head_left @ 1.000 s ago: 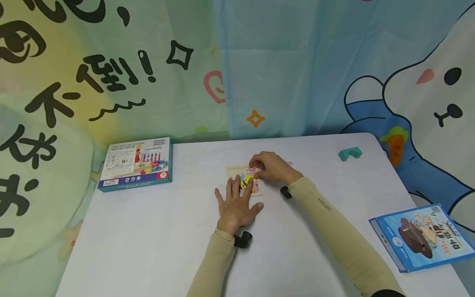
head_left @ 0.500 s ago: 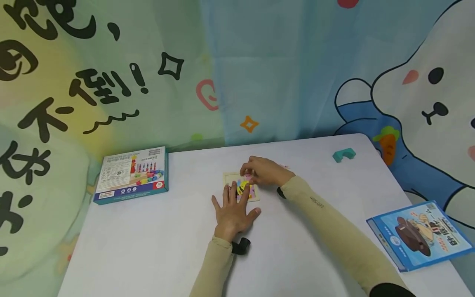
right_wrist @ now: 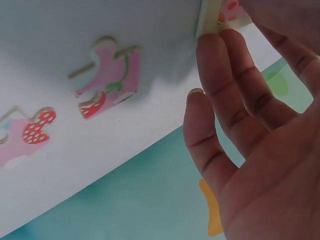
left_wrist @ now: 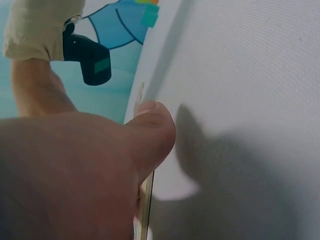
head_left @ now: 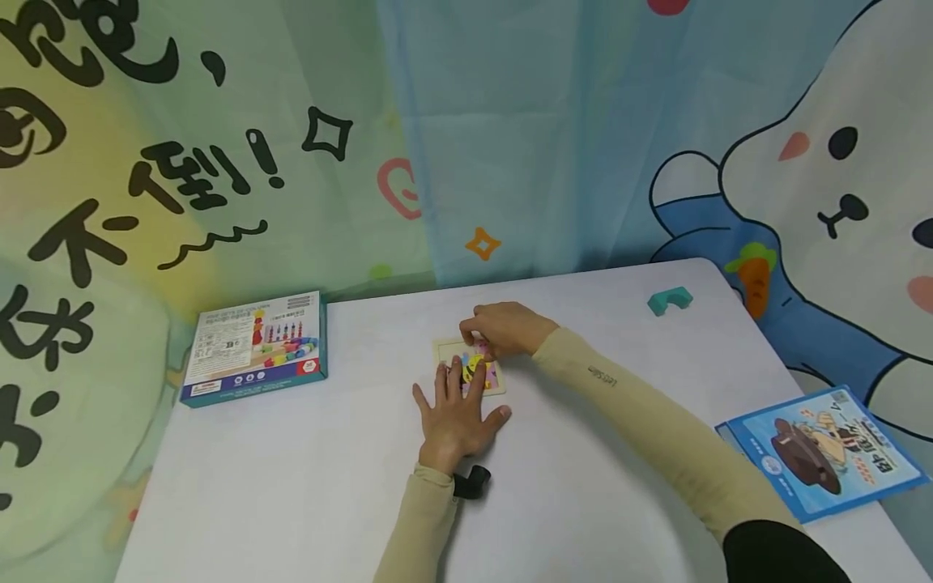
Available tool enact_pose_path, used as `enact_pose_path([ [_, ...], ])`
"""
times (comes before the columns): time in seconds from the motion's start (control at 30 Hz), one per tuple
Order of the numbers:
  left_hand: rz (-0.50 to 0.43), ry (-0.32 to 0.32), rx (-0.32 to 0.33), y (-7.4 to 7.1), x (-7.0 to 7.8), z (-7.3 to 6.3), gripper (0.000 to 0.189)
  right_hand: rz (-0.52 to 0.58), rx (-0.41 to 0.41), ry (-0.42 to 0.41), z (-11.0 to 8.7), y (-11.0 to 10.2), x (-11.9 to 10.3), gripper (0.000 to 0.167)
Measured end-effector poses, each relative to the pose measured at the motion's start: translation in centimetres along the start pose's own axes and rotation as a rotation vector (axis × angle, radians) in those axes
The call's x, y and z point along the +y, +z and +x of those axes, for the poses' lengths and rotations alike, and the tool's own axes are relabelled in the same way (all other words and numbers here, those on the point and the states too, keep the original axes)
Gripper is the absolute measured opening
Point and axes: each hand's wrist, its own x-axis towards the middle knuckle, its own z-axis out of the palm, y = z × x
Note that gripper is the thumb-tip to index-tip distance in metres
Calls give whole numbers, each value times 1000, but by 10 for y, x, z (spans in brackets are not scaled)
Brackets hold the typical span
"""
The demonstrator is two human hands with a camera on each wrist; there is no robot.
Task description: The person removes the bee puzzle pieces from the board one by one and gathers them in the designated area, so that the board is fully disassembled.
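A small jigsaw puzzle in a pale wooden frame [head_left: 445, 349] lies mid-table, showing a yellow and black figure on pink. My left hand [head_left: 453, 425] lies over its near edge with straight, spread fingers, the tips on the picture. In the left wrist view the thumb [left_wrist: 152, 131] stays off to the side of the frame. My right hand [head_left: 510, 328] bends over the far right corner, thumb and fingertips right at the pieces. I cannot tell whether they pinch one. Two loose pink puzzle pieces, one with a green stem [right_wrist: 112, 75] and one with red dots [right_wrist: 35, 130], lie beside the right hand.
A teal-edged game box [head_left: 255, 348] lies at the back left of the white table [head_left: 291, 486]. Toward the right edge is a blue box [head_left: 824, 453], with a teal arch block [head_left: 669, 300] farther back. A printed curtain [head_left: 496, 138] hangs behind.
The head view has shifted slightly. My right hand has moved a little left across the far part of the puzzle, and its forearm has turned. The left hand stays on the puzzle.
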Motion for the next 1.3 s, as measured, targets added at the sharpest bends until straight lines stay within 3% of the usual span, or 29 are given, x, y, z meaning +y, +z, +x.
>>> enact_pose_path([
  [0.17, -4, 4, -4, 7, -2, 2, 85, 25, -48, 7, 3, 1, 2, 28],
  [0.5, -28, -7, -1, 8, -1, -1, 86, 43, -49, 4, 4, 7, 3, 32],
  [0.73, 8, 7, 11, 10, -4, 1, 86, 84, -16, 10, 5, 7, 5, 31],
  [0.93, -24, 15, 8, 9, -2, 2, 86, 100, 25, -14, 2, 7, 7, 31],
  [1.3, -19, 9, 16, 5, 1, 2, 87, 279, 96, 22, -1, 10, 12, 35],
])
